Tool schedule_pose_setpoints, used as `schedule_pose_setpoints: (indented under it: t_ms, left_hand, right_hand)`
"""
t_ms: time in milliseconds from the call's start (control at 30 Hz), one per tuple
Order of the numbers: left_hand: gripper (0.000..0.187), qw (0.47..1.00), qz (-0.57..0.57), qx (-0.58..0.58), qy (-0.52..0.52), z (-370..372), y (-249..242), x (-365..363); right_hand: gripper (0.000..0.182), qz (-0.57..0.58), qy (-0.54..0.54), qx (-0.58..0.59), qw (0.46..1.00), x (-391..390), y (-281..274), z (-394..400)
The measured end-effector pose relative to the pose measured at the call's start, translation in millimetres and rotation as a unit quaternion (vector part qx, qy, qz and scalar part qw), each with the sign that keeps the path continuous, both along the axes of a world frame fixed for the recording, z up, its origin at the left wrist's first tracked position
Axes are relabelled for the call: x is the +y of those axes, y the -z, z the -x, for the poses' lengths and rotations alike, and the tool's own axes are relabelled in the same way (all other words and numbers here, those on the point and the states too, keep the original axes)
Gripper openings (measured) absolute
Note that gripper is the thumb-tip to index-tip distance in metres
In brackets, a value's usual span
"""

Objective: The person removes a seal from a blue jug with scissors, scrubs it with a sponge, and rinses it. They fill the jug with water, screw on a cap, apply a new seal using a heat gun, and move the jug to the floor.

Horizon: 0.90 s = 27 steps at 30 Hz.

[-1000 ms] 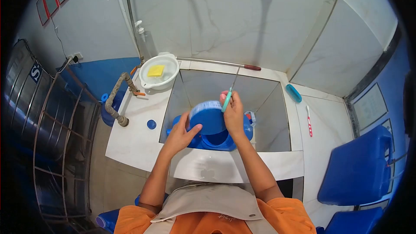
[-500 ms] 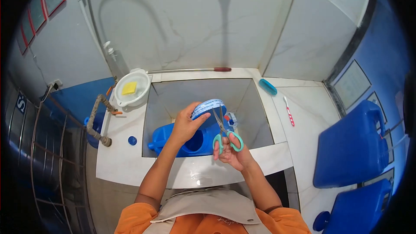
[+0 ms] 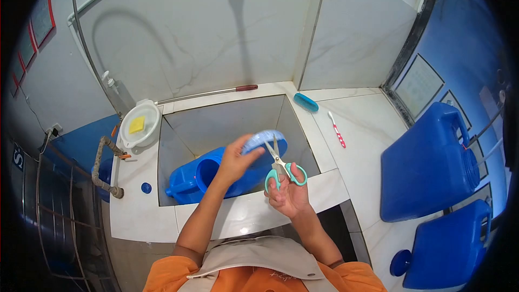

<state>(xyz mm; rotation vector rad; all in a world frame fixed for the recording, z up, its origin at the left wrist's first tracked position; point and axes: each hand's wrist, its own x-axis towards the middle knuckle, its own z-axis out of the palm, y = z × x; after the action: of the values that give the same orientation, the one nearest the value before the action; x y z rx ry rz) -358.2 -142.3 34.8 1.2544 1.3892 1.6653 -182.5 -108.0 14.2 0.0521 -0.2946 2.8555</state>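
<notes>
My left hand [image 3: 236, 159] grips a round blue lid [image 3: 277, 146] by its left side, over the sink. Around the lid's edge runs a pale band [image 3: 261, 137] with blue print, blurred now. My right hand [image 3: 290, 197] has its fingers in the mint-green handles of a pair of scissors [image 3: 279, 166]. The scissor blades are spread apart, their tips overlapping the lid's edge in this view. Below my hands a blue plastic jug [image 3: 184, 180] lies on its side in the sink, with a wide round opening, partly hidden by my left forearm.
The sink [image 3: 227, 112] sits in a white tiled counter. Left of it are a white basin [image 3: 145, 139] with a yellow sponge [image 3: 137, 125], a pipe [image 3: 101, 162] and a small blue cap [image 3: 146, 187]. To the right lie a blue brush [image 3: 306, 103], a toothbrush [image 3: 337, 130] and large blue jugs [image 3: 421, 170].
The view has turned right, so the sink and counter sit further left. The scissors' blades are still apart at the lid, which has tilted, and its band has blurred.
</notes>
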Motion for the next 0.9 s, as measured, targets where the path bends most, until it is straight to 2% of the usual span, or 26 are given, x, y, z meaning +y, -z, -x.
schedule_pose_setpoints:
  t_ms: [100,167,200,267,300,367,400,467,500,567,600,667,700,767,800,867,900]
  left_hand:
    - [0.029,0.999,0.012,0.003,0.033,-14,8,4]
    - [0.028,0.998,0.002,0.057,0.004,-16,14,7]
    - [0.028,0.998,0.003,0.056,0.006,-17,14,7]
    - [0.028,0.986,-0.013,0.163,-0.017,-18,9,12]
    - [0.028,0.987,-0.012,0.162,-0.017,-19,9,13]
    - [0.028,0.983,0.018,0.183,-0.031,-20,8,18]
    - [0.028,0.982,0.015,0.184,-0.032,-19,10,20]
    - [0.029,0.984,0.04,0.171,-0.04,-19,18,21]
    - [0.029,0.984,0.041,0.17,-0.041,-24,17,21]
    - [0.031,0.982,0.107,0.154,-0.007,-31,14,22]
    - [0.031,0.982,0.107,0.157,-0.007,-32,15,23]
    - [0.033,0.983,0.109,0.148,0.027,-31,17,22]
    - [0.033,0.983,0.109,0.148,0.024,-29,17,21]
    - [0.035,0.977,0.139,0.153,0.043,-21,17,17]
    - [0.035,0.977,0.142,0.153,0.039,-20,16,14]
    - [0.034,0.978,0.144,0.148,0.034,-18,15,11]
    - [0.034,0.978,0.145,0.147,0.03,-17,17,11]
  right_hand:
    - [0.066,-0.035,0.033,-0.028,0.998,10,4,-13]
    - [0.055,-0.087,0.051,-0.175,0.979,17,2,-25]
    - [0.055,-0.085,0.052,-0.176,0.979,16,-3,-30]
    - [0.043,-0.315,0.074,-0.325,0.888,18,-22,-39]
    - [0.043,-0.314,0.072,-0.326,0.889,21,-22,-42]
    - [0.032,-0.457,0.093,-0.407,0.785,31,-20,-46]
    - [0.032,-0.46,0.094,-0.405,0.784,37,-16,-45]
    - [0.027,-0.56,0.318,-0.384,0.662,46,-6,-43]
    - [0.027,-0.56,0.316,-0.385,0.662,49,-8,-40]
    - [0.026,-0.732,0.435,-0.321,0.414,61,-17,-27]
    - [0.026,-0.73,0.437,-0.321,0.415,69,-18,-25]
    - [0.026,-0.73,0.35,-0.324,0.49,81,-15,-20]
    - [0.026,-0.731,0.349,-0.321,0.491,85,-15,-20]
    - [0.025,-0.739,0.283,-0.313,0.525,91,-12,-17]
    - [0.025,-0.739,0.281,-0.311,0.527,95,-8,-15]
    - [0.026,-0.7,0.28,-0.299,0.584,104,0,-8]
    - [0.026,-0.702,0.277,-0.296,0.585,103,-5,-6]
